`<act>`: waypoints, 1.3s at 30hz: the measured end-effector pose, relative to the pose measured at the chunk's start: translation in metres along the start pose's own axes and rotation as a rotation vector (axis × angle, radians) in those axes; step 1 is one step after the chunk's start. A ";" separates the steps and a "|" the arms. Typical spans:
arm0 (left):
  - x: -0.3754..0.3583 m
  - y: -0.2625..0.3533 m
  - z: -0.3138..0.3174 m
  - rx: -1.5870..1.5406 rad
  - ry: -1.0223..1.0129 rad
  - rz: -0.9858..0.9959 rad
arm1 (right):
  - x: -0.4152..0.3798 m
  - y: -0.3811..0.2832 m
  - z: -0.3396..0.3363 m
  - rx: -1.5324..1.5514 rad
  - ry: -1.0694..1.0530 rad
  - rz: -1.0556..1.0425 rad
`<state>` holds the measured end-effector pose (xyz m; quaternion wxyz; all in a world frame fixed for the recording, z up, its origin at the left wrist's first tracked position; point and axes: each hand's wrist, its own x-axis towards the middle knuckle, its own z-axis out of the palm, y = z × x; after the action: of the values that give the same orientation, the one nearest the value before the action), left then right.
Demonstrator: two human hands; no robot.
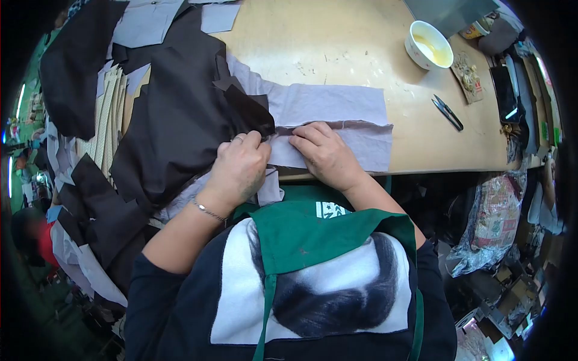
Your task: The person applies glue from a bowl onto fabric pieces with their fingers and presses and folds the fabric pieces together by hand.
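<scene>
My left hand, with a ring and a bracelet, pinches the edge of the dark brown fabric where it meets a light grey-lilac fabric piece. Just to its right, my right hand presses bent fingers onto the lilac fabric along its lengthwise seam or fold. Both hands are close together near the table's front edge. The lilac piece lies flat to the right, while the dark cloth spreads in loose folds to the left. What exactly lies under my fingertips is hidden.
On the wooden table, a white bowl holds something yellowish. Thread snips lie right of the fabric, and a phone is farther right. Cream strips and more dark pieces pile up at left. Another person's red sleeve shows far left.
</scene>
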<state>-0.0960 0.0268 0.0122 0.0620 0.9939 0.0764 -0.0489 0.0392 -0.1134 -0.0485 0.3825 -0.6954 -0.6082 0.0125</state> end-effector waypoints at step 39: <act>0.042 -0.028 0.013 -0.192 0.130 0.222 | -0.015 0.001 -0.020 -0.164 -0.082 -0.001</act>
<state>-0.0597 0.0584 -0.0079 0.1565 0.9869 -0.0256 0.0301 0.0461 -0.1361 -0.0421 0.2991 -0.7229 -0.6228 -0.0089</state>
